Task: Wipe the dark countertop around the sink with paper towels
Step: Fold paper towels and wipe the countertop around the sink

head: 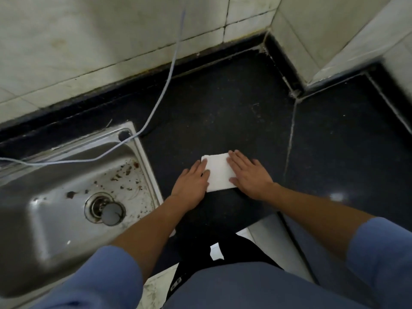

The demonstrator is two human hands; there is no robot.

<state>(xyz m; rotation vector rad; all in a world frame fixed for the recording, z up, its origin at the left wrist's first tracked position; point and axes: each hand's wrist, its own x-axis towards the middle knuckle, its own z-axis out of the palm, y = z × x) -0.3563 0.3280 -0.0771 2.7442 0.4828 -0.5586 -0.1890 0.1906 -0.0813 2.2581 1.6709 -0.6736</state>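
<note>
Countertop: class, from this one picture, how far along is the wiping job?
Early, it seems. Done: a folded paper towel lies on the countertop, right of the sink. In hand: the left hand and right hand press flat on it. Left: pale scuffs show farther back. Whether any part is already wiped, the picture cannot tell.

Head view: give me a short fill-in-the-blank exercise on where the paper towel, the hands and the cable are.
1. The folded paper towel lies on the dark countertop, to the ____ of the sink.
2. The left hand and right hand rest on it with straight fingers, so the number of hands touching it is ____.
3. The thin pale cable drops along the tiled wall and crosses the back of the ____.

Missing words: right; two; sink.
</note>
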